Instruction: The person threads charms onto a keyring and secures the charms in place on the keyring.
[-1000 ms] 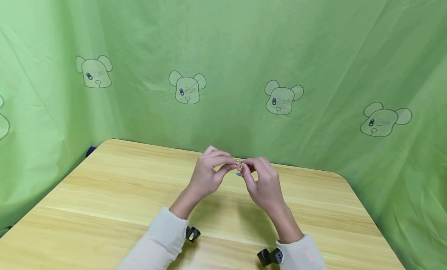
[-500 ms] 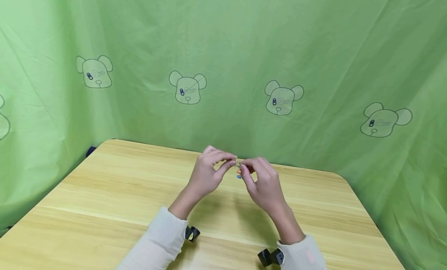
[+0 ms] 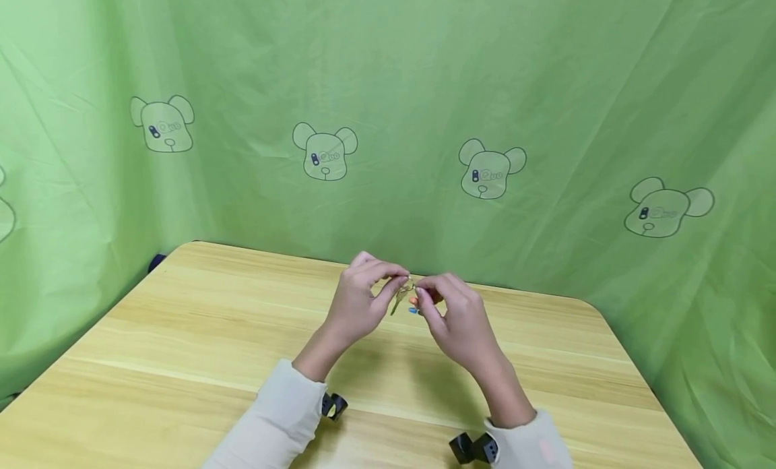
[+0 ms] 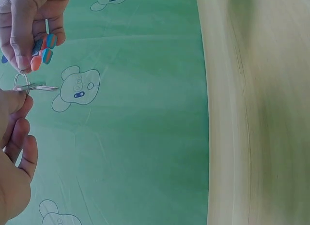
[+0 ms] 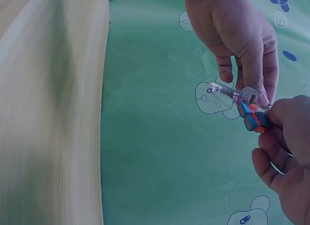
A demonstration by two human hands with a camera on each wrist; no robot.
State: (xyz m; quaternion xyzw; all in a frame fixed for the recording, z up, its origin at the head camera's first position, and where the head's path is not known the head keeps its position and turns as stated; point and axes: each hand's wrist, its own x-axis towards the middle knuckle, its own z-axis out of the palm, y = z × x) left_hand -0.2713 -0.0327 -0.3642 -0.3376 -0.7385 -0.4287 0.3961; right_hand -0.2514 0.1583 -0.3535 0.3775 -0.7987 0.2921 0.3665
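Note:
A metal key ring (image 4: 20, 79) is held up between both hands, above the far part of the table. Thumb and forefinger of my left hand (image 3: 359, 300) pinch one side of it. A key (image 3: 397, 302) hangs from the ring beside the left fingertips; the right wrist view shows the same key (image 5: 224, 91) pointing away from the hands. My right hand (image 3: 459, 317) pinches the opposite side, where a small orange and blue keychain charm (image 5: 251, 117) dangles below its fingers. The exact spot of the right grip is hidden by the fingertips.
The wooden table (image 3: 182, 361) spreads below both hands. Green cloth (image 3: 400, 65) with printed bear heads hangs behind and at the sides. Black wrist cameras (image 3: 335, 407) sit at both cuffs.
The key has come into view, now hanging down beside the left fingers. The right hand has shifted very slightly, and the charm hangs a little lower. Both hands keep their pinch.

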